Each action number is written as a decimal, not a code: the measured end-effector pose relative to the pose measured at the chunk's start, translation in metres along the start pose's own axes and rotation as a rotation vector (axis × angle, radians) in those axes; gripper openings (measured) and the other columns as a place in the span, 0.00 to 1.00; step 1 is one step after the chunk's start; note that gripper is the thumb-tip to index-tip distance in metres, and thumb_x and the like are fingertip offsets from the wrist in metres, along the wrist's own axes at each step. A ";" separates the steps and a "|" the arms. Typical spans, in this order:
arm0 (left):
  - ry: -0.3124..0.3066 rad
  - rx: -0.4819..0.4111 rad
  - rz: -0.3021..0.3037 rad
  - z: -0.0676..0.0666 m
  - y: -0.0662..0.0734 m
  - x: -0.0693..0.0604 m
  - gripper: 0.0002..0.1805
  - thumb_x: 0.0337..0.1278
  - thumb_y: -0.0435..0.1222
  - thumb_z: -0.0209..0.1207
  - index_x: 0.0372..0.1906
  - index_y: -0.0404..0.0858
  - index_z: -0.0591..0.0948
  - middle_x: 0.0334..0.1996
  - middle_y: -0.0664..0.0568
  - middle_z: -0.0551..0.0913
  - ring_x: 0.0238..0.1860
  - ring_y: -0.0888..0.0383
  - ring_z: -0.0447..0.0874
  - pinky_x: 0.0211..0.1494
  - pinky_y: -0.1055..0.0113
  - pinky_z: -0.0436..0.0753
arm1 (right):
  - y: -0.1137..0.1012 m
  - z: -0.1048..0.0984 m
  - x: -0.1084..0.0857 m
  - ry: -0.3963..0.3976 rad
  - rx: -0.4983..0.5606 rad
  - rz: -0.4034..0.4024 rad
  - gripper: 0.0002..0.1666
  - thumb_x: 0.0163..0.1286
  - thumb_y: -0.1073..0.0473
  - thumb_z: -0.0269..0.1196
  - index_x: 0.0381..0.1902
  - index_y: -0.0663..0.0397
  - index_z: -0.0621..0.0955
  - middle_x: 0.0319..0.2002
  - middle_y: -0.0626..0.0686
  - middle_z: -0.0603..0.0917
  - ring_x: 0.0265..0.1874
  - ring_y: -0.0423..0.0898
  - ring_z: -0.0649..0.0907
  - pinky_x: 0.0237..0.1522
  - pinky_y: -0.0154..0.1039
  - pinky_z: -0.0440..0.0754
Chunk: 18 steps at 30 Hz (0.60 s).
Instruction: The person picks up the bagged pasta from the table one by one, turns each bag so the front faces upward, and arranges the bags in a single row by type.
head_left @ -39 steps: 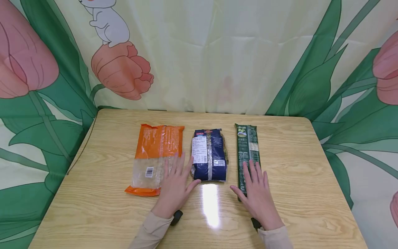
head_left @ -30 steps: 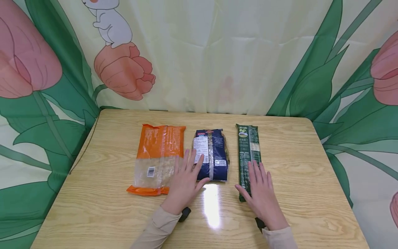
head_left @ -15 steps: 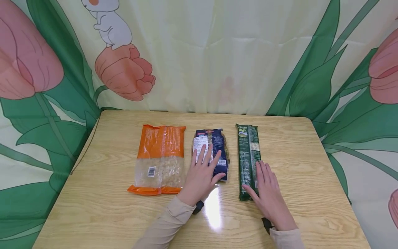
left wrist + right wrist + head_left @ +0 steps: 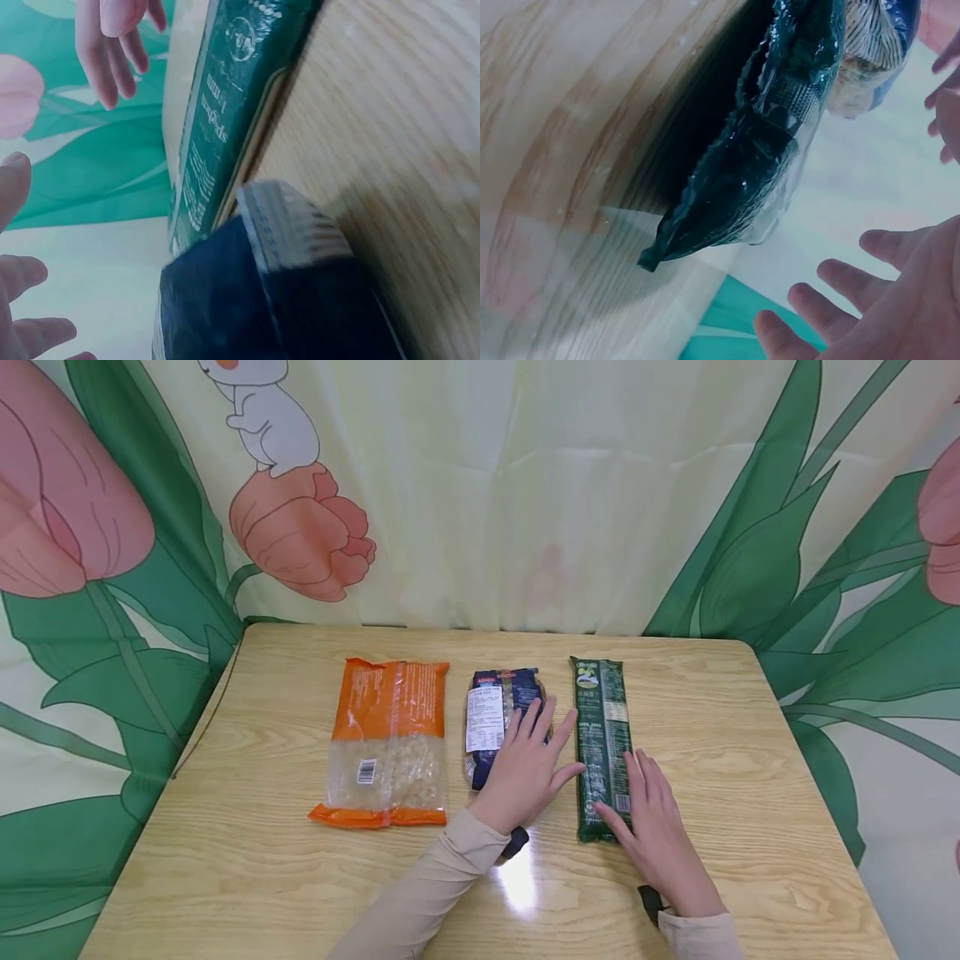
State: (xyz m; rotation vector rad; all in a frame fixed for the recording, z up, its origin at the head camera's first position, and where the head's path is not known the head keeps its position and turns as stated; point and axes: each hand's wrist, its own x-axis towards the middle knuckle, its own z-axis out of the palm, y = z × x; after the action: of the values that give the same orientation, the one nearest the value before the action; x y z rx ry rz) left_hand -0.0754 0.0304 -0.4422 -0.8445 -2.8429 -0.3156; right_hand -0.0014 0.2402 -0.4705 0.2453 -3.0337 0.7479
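Note:
Three packages lie flat in a row on the table: an orange and clear bag [image 4: 387, 743], a dark blue bag with a white label [image 4: 486, 718], and a long green packet [image 4: 602, 752]. The left hand [image 4: 522, 774], fingers spread, is over the lower right part of the blue bag, its thumb tip close to the green packet. In the left wrist view its fingers show in the air beside the blue bag [image 4: 217, 300]. At the green packet's lower right edge is the right hand [image 4: 660, 835], fingers extended; the right wrist view shows it apart from the green packet [image 4: 742, 172].
The wooden table [image 4: 247, 860] has a patch of glare near its front middle. Behind and beside it hangs a curtain [image 4: 585, 510] printed with tulips and a white animal. A thin cord [image 4: 210, 714] runs along the left edge.
The left hand has moved right, from the orange bag's right side across the blue bag. A smaller shift to the right shows in the right hand. The packages stay in place.

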 end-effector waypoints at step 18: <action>-0.042 -0.090 -0.013 0.003 0.008 0.058 0.37 0.74 0.58 0.42 0.80 0.47 0.52 0.78 0.43 0.54 0.77 0.47 0.55 0.78 0.52 0.59 | 0.004 -0.004 -0.002 0.004 0.033 0.057 0.47 0.76 0.44 0.55 0.78 0.64 0.48 0.75 0.70 0.51 0.71 0.71 0.55 0.64 0.71 0.60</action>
State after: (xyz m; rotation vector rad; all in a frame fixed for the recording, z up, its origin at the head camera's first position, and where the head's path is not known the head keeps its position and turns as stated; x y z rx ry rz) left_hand -0.1198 0.0679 -0.4320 -0.8589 -2.8935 -0.4349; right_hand 0.0001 0.2455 -0.4692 0.1576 -3.0388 0.8011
